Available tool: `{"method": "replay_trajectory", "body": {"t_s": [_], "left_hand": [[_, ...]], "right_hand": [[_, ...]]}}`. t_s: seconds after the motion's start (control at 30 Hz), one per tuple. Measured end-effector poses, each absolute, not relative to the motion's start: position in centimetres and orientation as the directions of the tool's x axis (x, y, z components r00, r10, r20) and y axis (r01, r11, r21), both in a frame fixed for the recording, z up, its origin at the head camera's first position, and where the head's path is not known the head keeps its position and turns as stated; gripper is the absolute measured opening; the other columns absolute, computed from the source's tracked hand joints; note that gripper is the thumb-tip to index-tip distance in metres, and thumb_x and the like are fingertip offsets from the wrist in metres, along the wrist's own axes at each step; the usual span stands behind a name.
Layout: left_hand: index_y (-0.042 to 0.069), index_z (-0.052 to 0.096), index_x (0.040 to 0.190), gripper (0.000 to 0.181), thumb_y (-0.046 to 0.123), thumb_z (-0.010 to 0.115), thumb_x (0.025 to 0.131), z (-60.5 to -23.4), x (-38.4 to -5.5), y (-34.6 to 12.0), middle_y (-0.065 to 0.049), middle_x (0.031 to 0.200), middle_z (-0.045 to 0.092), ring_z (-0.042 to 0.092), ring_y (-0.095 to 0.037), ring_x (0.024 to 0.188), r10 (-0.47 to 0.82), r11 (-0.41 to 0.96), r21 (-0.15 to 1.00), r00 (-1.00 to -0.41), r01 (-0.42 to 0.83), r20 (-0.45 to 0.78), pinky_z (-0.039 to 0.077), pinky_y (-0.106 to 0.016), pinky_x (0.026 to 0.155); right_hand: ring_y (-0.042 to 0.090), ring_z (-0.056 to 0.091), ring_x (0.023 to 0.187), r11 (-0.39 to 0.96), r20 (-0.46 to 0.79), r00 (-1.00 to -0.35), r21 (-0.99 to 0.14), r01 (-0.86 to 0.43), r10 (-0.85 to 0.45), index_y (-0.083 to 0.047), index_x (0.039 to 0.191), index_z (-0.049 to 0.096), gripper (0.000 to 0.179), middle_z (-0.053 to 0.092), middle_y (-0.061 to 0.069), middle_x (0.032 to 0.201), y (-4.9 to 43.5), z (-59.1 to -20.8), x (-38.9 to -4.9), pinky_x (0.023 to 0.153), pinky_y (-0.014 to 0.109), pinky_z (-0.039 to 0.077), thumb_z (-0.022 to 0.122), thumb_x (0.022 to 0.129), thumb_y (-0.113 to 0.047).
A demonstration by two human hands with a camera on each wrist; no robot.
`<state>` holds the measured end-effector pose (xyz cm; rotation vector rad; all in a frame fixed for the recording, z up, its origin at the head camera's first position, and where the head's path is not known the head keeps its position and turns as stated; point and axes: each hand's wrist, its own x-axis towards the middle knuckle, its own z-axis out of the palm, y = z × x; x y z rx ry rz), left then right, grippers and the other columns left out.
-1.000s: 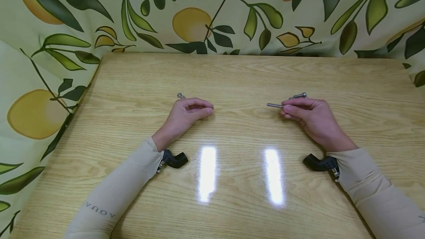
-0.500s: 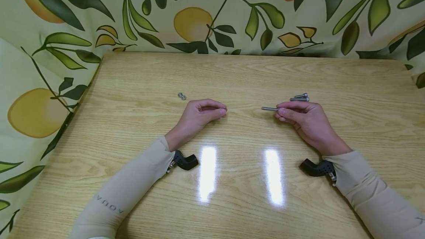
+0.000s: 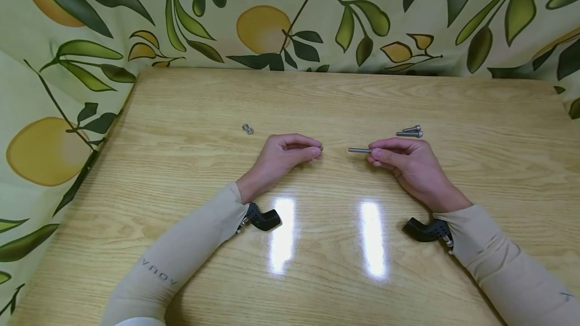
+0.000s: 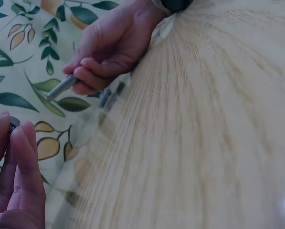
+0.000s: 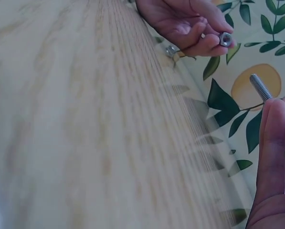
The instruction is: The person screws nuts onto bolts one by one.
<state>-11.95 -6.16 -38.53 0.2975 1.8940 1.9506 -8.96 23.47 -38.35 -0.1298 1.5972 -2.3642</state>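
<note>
Between thumb and fingertips my left hand [image 3: 290, 157] pinches a small hex nut [image 5: 225, 39], its hole facing the other hand in the right wrist view. My right hand [image 3: 405, 165] pinches a metal bolt [image 3: 359, 150], whose threaded end [image 5: 260, 87] points left toward the nut; the head is hidden in the fingers. A short gap separates bolt tip and nut, both held above the table. Behind the right hand lie two more bolts [image 3: 410, 132], side by side. Two loose nuts [image 3: 247, 129] lie touching or nearly so, behind and left of the left hand.
The wooden table [image 3: 317, 99] has a far edge that meets a fabric [image 3: 272, 14] printed with fruit and leaves, which also hangs at the left. Black wrist cameras [image 3: 265, 218] jut from both sleeves. Two bright light reflections [image 3: 373, 240] show on the tabletop.
My left hand has moved right with the nut, uncovering the two loose nuts. The right hand has shifted slightly left with the bolt, so the gap between them has narrowed.
</note>
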Motion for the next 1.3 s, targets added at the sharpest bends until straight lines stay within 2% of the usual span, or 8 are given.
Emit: {"method": "replay_trajectory", "body": {"t_s": [0.23,0.6,0.9,1.3], "left_hand": [[0.001,0.075,0.117,0.023,0.01,0.074,0.096,-38.7,-12.0,-5.0,-0.011,0.108,0.079,0.076,-0.011,0.093,0.433,-0.016,0.993,-0.896,-0.115,-0.097,0.061,-0.025,0.083],[0.001,0.076,0.114,0.022,0.012,0.075,0.096,-39.2,-12.1,-4.1,-0.014,0.104,0.08,0.075,-0.012,0.09,0.392,-0.036,0.995,-0.917,-0.098,-0.076,0.062,-0.025,0.083],[0.003,0.077,0.114,0.021,0.012,0.075,0.095,-38.9,-12.1,-3.9,-0.015,0.108,0.08,0.076,-0.013,0.09,0.384,0.002,0.996,-0.92,-0.085,-0.079,0.062,-0.026,0.084],[-0.002,0.076,0.115,0.023,0.009,0.076,0.094,-38.9,-11.8,-3.7,-0.019,0.112,0.078,0.074,-0.01,0.087,0.4,0.029,0.996,-0.912,-0.09,-0.094,0.061,-0.022,0.081]], "right_hand": [[0.014,0.079,0.089,-0.335,-0.092,-0.957,-0.924,0.186,-0.277,0.002,0.106,0.077,0.015,0.079,0.008,0.1,23.0,-38.3,-9.0,0.082,0.024,0.063,0.067,0.096,0.005],[0.014,0.079,0.091,-0.341,-0.105,-0.952,-0.918,0.204,-0.288,0.001,0.107,0.077,0.014,0.079,0.008,0.101,21.7,-38.6,-9.6,0.084,0.024,0.063,0.069,0.096,0.001],[0.012,0.078,0.088,-0.332,-0.081,-0.951,-0.926,0.182,-0.298,0.0,0.105,0.077,0.013,0.08,0.009,0.099,21.3,-38.7,-9.8,0.082,0.024,0.063,0.069,0.096,0.001],[0.011,0.078,0.086,-0.317,-0.068,-0.949,-0.933,0.171,-0.309,-0.001,0.103,0.078,0.013,0.079,0.011,0.096,21.0,-38.8,-9.6,0.081,0.024,0.063,0.069,0.095,0.004]]}}
